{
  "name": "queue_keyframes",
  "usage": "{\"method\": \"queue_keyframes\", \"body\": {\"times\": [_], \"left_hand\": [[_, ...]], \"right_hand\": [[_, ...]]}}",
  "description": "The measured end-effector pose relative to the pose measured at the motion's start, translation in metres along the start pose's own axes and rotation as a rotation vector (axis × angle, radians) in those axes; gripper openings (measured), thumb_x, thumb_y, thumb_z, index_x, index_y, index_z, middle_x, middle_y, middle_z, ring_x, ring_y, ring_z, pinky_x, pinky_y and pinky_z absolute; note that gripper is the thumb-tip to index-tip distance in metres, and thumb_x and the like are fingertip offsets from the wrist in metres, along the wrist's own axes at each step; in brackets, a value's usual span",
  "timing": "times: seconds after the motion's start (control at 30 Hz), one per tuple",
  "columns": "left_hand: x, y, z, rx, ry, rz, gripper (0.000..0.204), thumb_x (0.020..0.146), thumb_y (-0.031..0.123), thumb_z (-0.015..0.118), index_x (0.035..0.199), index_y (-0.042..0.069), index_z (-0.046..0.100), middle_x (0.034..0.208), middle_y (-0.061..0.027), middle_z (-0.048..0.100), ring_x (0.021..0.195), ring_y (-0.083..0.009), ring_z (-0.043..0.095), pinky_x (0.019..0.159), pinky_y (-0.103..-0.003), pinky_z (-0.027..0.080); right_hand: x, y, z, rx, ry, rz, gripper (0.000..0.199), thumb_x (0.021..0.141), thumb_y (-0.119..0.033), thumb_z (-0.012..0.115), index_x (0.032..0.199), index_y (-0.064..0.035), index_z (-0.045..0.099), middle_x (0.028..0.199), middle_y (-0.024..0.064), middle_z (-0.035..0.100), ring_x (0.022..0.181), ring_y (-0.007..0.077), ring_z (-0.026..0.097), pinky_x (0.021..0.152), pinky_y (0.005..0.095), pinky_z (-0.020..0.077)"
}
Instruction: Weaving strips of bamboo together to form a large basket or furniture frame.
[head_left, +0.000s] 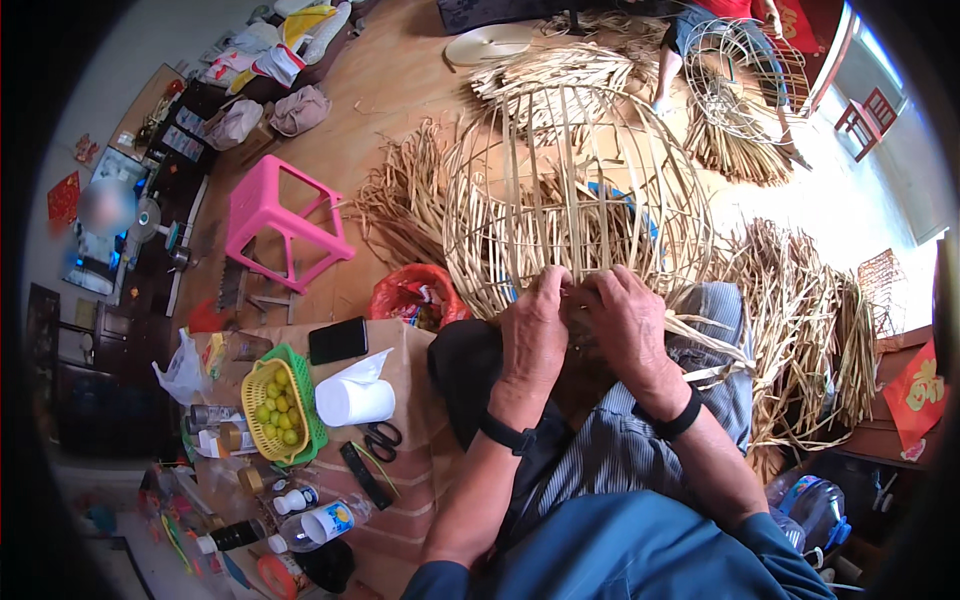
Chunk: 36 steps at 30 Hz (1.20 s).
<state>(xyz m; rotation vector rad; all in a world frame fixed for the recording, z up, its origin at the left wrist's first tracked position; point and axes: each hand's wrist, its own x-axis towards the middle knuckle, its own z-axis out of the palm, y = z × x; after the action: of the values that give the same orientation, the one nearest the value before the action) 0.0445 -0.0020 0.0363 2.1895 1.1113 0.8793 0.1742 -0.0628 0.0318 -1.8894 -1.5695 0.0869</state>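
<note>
A large round basket frame [575,150] of pale bent strips stands in front of my knees, its ribs open and widely spaced. At its near edge my left hand [533,330] pinches a strip, thumb and fingers closed. Close beside it my right hand [625,320] is also closed at the same edge, fingers bent over the strips. The exact spot between the fingertips is partly hidden. Loose pale strips [715,350] trail from near my right hand across my striped trouser leg. Through the ribs some dry strips and a blue thing show.
Bundles of dried strips [800,330] lie right; more [410,200] lie left of the frame. A pink stool [285,220] and red bag [395,290] stand left. The side table holds scissors [382,440], a paper roll [355,400] and limes [280,415]. Another person holds a frame [745,65].
</note>
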Motion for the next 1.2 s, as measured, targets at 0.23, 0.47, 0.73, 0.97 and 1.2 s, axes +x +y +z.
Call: {"method": "queue_keyframes", "body": {"times": [0.23, 0.47, 0.73, 0.97, 1.2], "left_hand": [[-0.002, -0.009, 0.002, -0.021, 0.025, 0.041, 0.024, 0.084, -0.004, 0.07, 0.106, 0.004, 0.063, 0.096, -0.0169, 0.07, 0.091, -0.0359, 0.07, 0.076, -0.042, 0.056], [-0.004, -0.01, 0.001, -0.066, -0.027, 0.093, 0.016, 0.088, -0.002, 0.065, 0.103, 0.004, 0.062, 0.094, -0.0165, 0.065, 0.088, -0.0368, 0.067, 0.075, -0.043, 0.054], [-0.008, -0.005, -0.007, 0.11, -0.169, 0.202, 0.014, 0.093, -0.005, 0.053, 0.103, 0.002, 0.06, 0.096, -0.0218, 0.065, 0.093, -0.0415, 0.066, 0.076, -0.045, 0.053], [0.001, -0.002, -0.003, -0.121, -0.175, -0.035, 0.017, 0.088, -0.005, 0.066, 0.099, 0.002, 0.056, 0.089, -0.0172, 0.066, 0.084, -0.0371, 0.068, 0.073, -0.044, 0.053], [0.01, 0.007, -0.01, -0.09, -0.175, 0.135, 0.033, 0.087, -0.006, 0.065, 0.117, 0.007, 0.068, 0.093, -0.0133, 0.069, 0.086, -0.0276, 0.069, 0.077, -0.037, 0.054]], "right_hand": [[-0.014, 0.005, -0.013, -0.102, 0.002, -0.068, 0.031, 0.078, -0.023, 0.079, 0.097, -0.0072, 0.06, 0.096, 0.0109, 0.055, 0.095, 0.0315, 0.058, 0.074, 0.0418, 0.0527], [-0.022, 0.027, -0.03, -0.215, -0.076, -0.224, 0.032, 0.083, -0.029, 0.072, 0.1, -0.0053, 0.058, 0.096, 0.0104, 0.055, 0.091, 0.0294, 0.056, 0.079, 0.0405, 0.0494], [0.011, 0.039, -0.048, -0.145, -0.117, -0.384, 0.019, 0.084, -0.018, 0.06, 0.099, -0.0057, 0.055, 0.095, 0.0103, 0.052, 0.089, 0.0282, 0.059, 0.075, 0.0417, 0.0499], [-0.034, 0.051, -0.051, -0.024, -0.24, -0.451, 0.022, 0.086, -0.017, 0.063, 0.104, -0.0059, 0.056, 0.097, 0.0108, 0.051, 0.09, 0.0282, 0.061, 0.067, 0.0399, 0.0561], [-0.03, 0.05, -0.065, -0.086, -0.101, -0.355, 0.02, 0.085, -0.021, 0.068, 0.1, -0.0082, 0.064, 0.101, 0.0102, 0.056, 0.094, 0.0281, 0.058, 0.079, 0.0407, 0.0509]]}}
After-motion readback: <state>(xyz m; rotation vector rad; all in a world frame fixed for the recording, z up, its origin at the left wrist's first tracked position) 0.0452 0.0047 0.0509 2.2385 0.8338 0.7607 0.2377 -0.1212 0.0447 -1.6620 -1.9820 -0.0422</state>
